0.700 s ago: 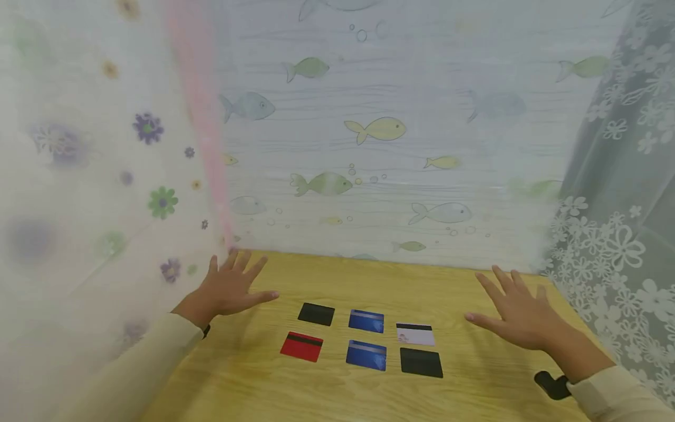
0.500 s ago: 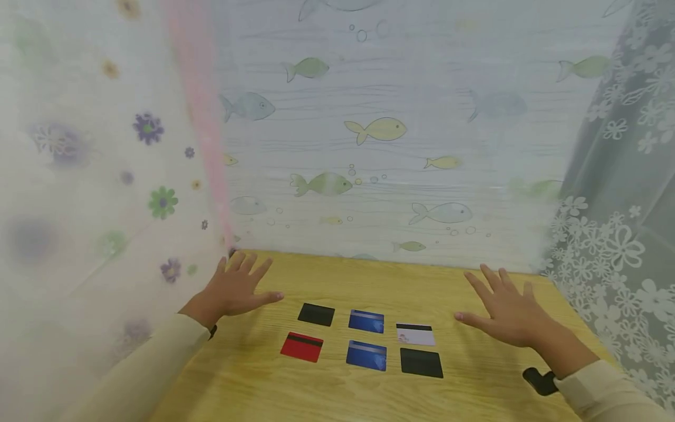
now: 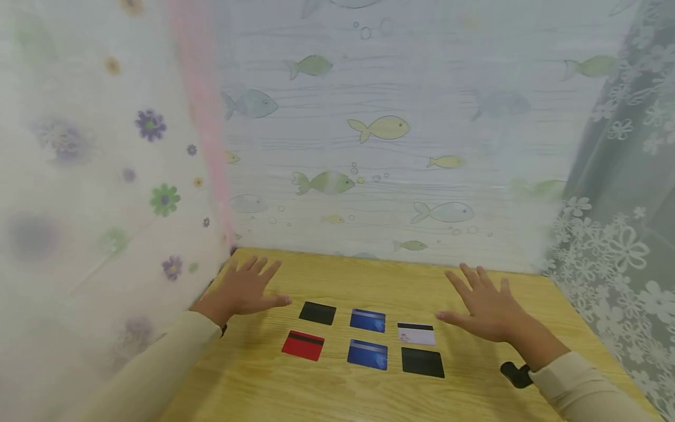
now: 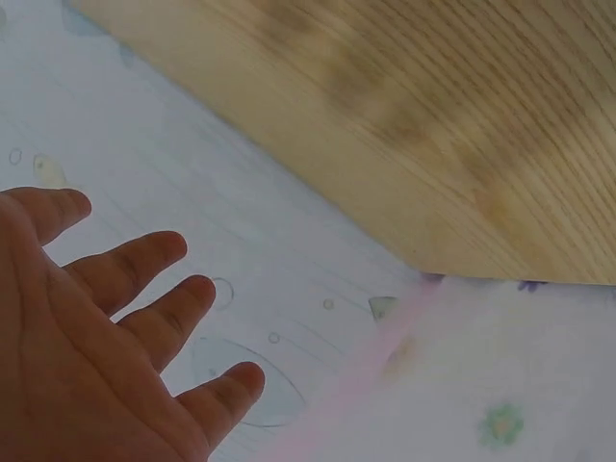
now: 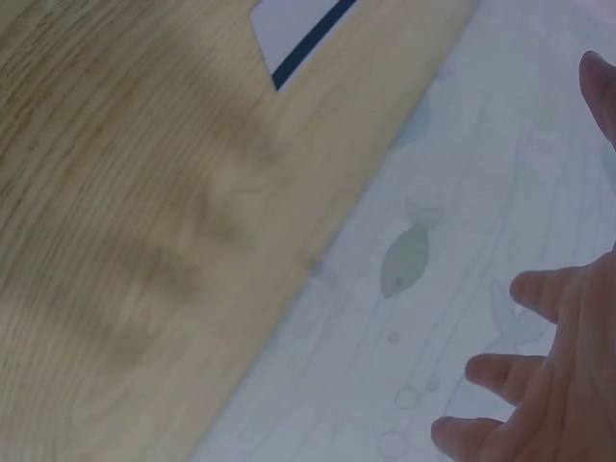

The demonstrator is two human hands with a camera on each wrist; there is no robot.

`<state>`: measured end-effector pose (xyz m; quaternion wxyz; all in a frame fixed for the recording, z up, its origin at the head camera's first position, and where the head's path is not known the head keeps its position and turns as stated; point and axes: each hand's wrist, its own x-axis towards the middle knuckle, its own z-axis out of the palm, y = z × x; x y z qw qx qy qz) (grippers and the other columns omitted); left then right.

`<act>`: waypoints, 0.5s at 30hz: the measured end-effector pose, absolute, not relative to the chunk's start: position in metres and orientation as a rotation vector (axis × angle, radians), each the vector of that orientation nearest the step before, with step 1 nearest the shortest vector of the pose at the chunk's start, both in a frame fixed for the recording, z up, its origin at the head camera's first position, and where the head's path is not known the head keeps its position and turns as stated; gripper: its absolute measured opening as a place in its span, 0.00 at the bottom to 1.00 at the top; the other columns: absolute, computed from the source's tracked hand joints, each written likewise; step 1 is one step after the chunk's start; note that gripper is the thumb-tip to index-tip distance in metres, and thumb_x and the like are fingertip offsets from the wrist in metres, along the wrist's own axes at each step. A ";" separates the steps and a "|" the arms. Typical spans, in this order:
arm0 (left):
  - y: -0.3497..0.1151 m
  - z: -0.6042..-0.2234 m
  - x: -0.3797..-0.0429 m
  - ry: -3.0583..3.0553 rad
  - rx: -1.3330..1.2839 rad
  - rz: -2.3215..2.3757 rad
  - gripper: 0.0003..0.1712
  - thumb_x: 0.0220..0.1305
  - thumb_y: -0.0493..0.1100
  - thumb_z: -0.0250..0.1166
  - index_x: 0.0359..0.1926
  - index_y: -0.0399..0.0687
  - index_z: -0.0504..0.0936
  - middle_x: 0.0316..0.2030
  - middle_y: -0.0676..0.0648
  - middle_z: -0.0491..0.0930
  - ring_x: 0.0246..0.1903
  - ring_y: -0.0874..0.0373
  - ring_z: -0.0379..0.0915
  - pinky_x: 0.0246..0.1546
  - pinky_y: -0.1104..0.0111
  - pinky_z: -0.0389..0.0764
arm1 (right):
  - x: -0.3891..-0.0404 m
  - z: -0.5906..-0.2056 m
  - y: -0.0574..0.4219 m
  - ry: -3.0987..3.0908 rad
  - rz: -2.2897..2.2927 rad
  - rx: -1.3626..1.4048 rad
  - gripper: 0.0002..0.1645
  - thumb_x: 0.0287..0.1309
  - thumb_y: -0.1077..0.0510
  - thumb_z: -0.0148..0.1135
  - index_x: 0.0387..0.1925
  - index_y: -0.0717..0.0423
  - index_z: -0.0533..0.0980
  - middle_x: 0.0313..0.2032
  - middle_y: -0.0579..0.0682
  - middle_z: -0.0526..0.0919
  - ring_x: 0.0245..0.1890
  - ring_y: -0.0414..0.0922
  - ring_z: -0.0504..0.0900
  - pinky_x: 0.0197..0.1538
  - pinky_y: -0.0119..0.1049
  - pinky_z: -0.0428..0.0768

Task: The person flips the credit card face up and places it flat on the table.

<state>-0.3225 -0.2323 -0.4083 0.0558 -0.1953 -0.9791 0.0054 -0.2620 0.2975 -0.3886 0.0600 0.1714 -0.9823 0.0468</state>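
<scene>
Two rows of cards lie flat on the wooden table (image 3: 295, 392). The far row has a black card (image 3: 317, 313), a blue card (image 3: 367, 320) and a white card with a dark stripe (image 3: 416, 334). Nearer lie a red card (image 3: 303, 345), another blue card (image 3: 367, 354) and another black card (image 3: 423, 362). My left hand (image 3: 245, 290), fingers spread, hovers left of the far black card and holds nothing. To the right of the white card my right hand (image 3: 487, 310) is also spread above the table, holding nothing. The white card's corner (image 5: 296, 34) shows in the right wrist view.
A fish-print curtain (image 3: 379, 176) hangs behind the table's far edge. Flower-print cloth (image 3: 105, 205) borders the left side, and a sheer curtain with white flowers (image 3: 617, 246) borders the right. A black strap piece (image 3: 515, 375) sits at my right wrist.
Both hands have moved inward toward the cards, the right one farther to the left. The cards keep their places; the head view has shifted very slightly.
</scene>
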 end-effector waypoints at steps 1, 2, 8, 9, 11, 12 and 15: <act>-0.231 -0.409 -0.323 -2.977 -0.598 0.011 0.62 0.58 0.88 0.49 0.82 0.54 0.57 0.76 0.35 0.64 0.75 0.33 0.57 0.69 0.26 0.52 | -0.263 -0.390 0.295 -2.970 0.142 0.523 0.59 0.63 0.19 0.52 0.83 0.45 0.52 0.80 0.65 0.51 0.76 0.76 0.49 0.61 0.87 0.43; -0.230 -0.410 -0.323 -2.982 -0.602 0.005 0.63 0.57 0.88 0.49 0.82 0.54 0.57 0.75 0.36 0.64 0.75 0.33 0.58 0.69 0.26 0.52 | -0.264 -0.391 0.293 -2.966 0.143 0.529 0.59 0.63 0.19 0.52 0.83 0.45 0.52 0.80 0.65 0.51 0.76 0.76 0.50 0.62 0.87 0.44; -0.226 -0.416 -0.328 -3.007 -0.639 0.002 0.64 0.56 0.89 0.50 0.82 0.55 0.56 0.74 0.37 0.66 0.73 0.34 0.62 0.68 0.28 0.57 | -0.271 -0.396 0.277 -2.936 0.118 0.575 0.59 0.62 0.17 0.50 0.82 0.45 0.53 0.79 0.64 0.54 0.76 0.74 0.55 0.64 0.84 0.51; -0.225 -0.417 -0.329 -3.012 -0.646 0.001 0.64 0.56 0.88 0.50 0.82 0.55 0.56 0.74 0.37 0.66 0.73 0.35 0.62 0.68 0.29 0.58 | -0.272 -0.397 0.275 -2.927 0.111 0.584 0.59 0.62 0.17 0.50 0.82 0.46 0.53 0.79 0.64 0.55 0.75 0.73 0.57 0.64 0.84 0.52; -0.225 -0.420 -0.331 -3.013 -0.663 -0.006 0.64 0.56 0.88 0.51 0.82 0.55 0.57 0.74 0.37 0.67 0.72 0.35 0.64 0.67 0.29 0.60 | -0.275 -0.400 0.270 -2.908 0.103 0.603 0.59 0.62 0.17 0.50 0.82 0.46 0.55 0.78 0.64 0.57 0.74 0.72 0.59 0.64 0.83 0.55; -0.224 -0.422 -0.332 -3.014 -0.667 -0.013 0.64 0.56 0.88 0.51 0.82 0.55 0.57 0.74 0.37 0.68 0.72 0.35 0.65 0.67 0.30 0.60 | -0.277 -0.401 0.268 -2.900 0.105 0.610 0.58 0.62 0.18 0.52 0.81 0.46 0.55 0.78 0.64 0.58 0.74 0.71 0.61 0.65 0.82 0.56; -0.223 -0.428 -0.335 -3.009 -0.676 -0.040 0.62 0.57 0.86 0.55 0.81 0.55 0.59 0.73 0.37 0.68 0.71 0.35 0.66 0.67 0.31 0.61 | -0.281 -0.406 0.261 -2.882 0.113 0.628 0.57 0.62 0.20 0.55 0.81 0.47 0.57 0.76 0.64 0.61 0.73 0.69 0.63 0.65 0.80 0.58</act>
